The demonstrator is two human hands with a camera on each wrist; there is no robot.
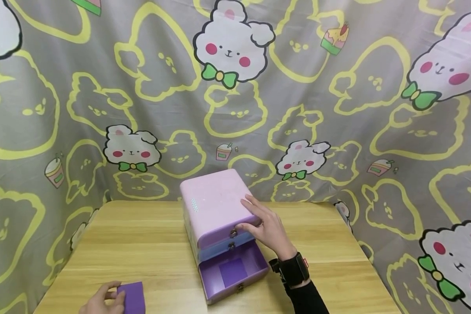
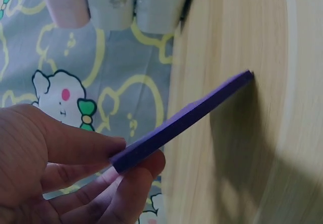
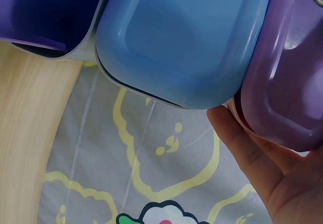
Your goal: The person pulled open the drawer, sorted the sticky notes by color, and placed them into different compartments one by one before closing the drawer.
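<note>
My left hand (image 1: pixel 102 301) pinches a flat purple square piece (image 1: pixel 133 298) at its edge, low in the head view. Edge-on in the left wrist view, the piece shows as a thin slab between thumb and fingers. A pink-topped drawer box (image 1: pixel 216 196) stands near the middle of the table. Its bottom purple drawer (image 1: pixel 225 295) is pulled out, with another purple square (image 1: pixel 233 271) lying inside. My right hand (image 1: pixel 271 226) rests on the box's front right corner, fingers extended over the top and thumb near the upper clasp (image 1: pixel 233 233). The blue drawer (image 3: pixel 186 42) is pushed in.
The box stands on a wood-grain table (image 1: pixel 149 235), toward its back half. A grey curtain (image 1: pixel 235 117) printed with rabbit faces hangs behind and along both sides. A dark wrist strap (image 1: pixel 292 268) circles my right wrist.
</note>
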